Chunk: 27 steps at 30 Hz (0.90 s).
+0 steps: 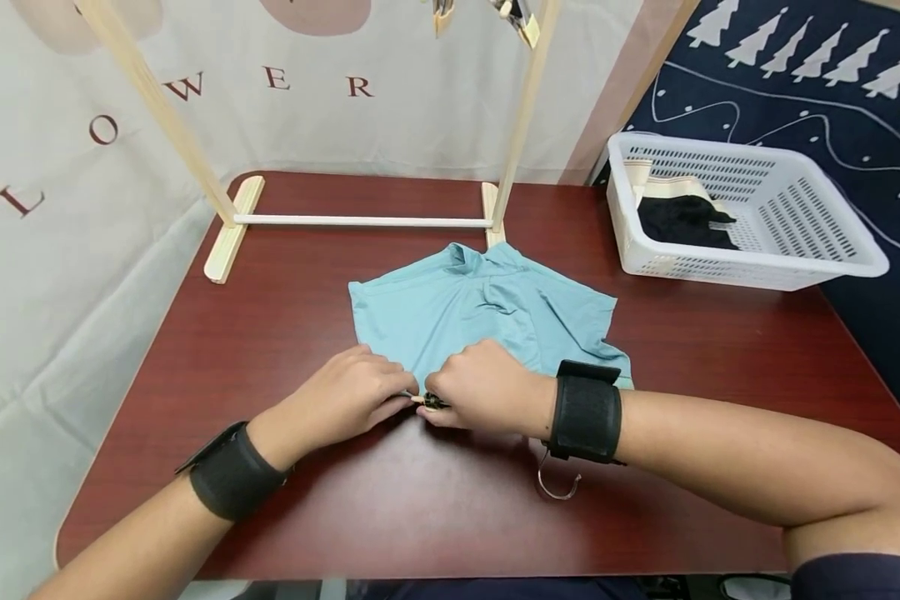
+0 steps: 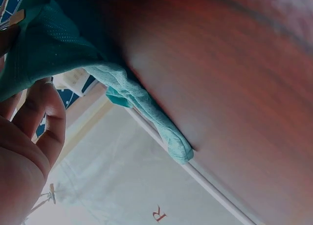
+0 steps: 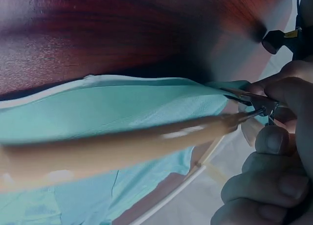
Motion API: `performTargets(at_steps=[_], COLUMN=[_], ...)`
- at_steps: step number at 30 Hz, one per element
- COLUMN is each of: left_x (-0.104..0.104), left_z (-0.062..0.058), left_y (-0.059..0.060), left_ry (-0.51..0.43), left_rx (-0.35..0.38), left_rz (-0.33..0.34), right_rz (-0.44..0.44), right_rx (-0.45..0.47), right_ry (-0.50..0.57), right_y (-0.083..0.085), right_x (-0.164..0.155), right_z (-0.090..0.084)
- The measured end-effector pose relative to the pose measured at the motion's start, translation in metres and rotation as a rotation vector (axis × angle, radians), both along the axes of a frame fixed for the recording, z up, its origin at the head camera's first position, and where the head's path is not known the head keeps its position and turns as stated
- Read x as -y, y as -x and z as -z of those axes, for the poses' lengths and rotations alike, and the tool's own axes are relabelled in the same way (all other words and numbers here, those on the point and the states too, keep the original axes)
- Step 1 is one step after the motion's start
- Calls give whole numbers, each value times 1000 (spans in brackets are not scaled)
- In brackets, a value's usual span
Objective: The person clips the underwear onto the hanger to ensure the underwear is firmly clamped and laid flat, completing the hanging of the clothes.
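Observation:
A light-blue garment (image 1: 450,312) lies spread on the table, with its near edge at both hands. My left hand (image 1: 356,387) pinches that edge at its left corner; in the left wrist view, the fingers (image 2: 51,117) sit against the fabric. My right hand (image 1: 487,387) grips the metal clip (image 3: 261,105) of a hanger, close beside the left fingertips. The clip's jaws are at the garment's edge. The hanger's wooden bar (image 3: 122,149) runs along the cloth in the right wrist view. Its metal hook (image 1: 558,493) shows below the right wristband, while my right forearm hides much of the hanger.
A wooden rack (image 1: 363,221) with a white lower rod stands at the table's back. More clips (image 1: 525,25) hang high on its right side. At the back right, a white plastic basket (image 1: 757,271) holds black and cream cloth (image 1: 682,221).

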<state>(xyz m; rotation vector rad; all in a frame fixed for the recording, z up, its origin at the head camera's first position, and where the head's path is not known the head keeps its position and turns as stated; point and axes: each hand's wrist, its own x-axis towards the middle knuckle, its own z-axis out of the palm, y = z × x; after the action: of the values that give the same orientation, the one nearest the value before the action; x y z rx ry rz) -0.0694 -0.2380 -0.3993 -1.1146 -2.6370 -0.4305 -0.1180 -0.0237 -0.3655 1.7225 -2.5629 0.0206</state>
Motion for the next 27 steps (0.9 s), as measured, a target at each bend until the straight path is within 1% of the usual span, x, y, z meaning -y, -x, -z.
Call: performTargets(at_steps=[2,4,6,9,12,15,20,23,27], left_x=[-1,-1,-2,-4,-5,-7,-18,-28,-45], left_z=[0,1,1,3,4,4,2,3,9], left_y=[-1,-2,-2,-2,-4,-5,-12,-18,-25], left_ry=[11,28,39,52,75,122,236,292,323], left_rx=[5,13,22,32,29,20,-29,-74,-136], left_rz=[-2,-3,-3,0,-3,-20,-44,-55,-86], right_rz=[0,0,6,23,76,151,322,420,524], right_rx=[1,20,64,156,239,268,249,237,241], right_ry=[-20,-56,-106,-173,-177,-131,-40,48,182], right_y=[0,0,1,7,20,42,90,119,156], right_x=[1,0,-3,-10,-21,-35,-63,-77,-84], right_z=[1,0,-5,-13,-22,-32,-50,-67,-92])
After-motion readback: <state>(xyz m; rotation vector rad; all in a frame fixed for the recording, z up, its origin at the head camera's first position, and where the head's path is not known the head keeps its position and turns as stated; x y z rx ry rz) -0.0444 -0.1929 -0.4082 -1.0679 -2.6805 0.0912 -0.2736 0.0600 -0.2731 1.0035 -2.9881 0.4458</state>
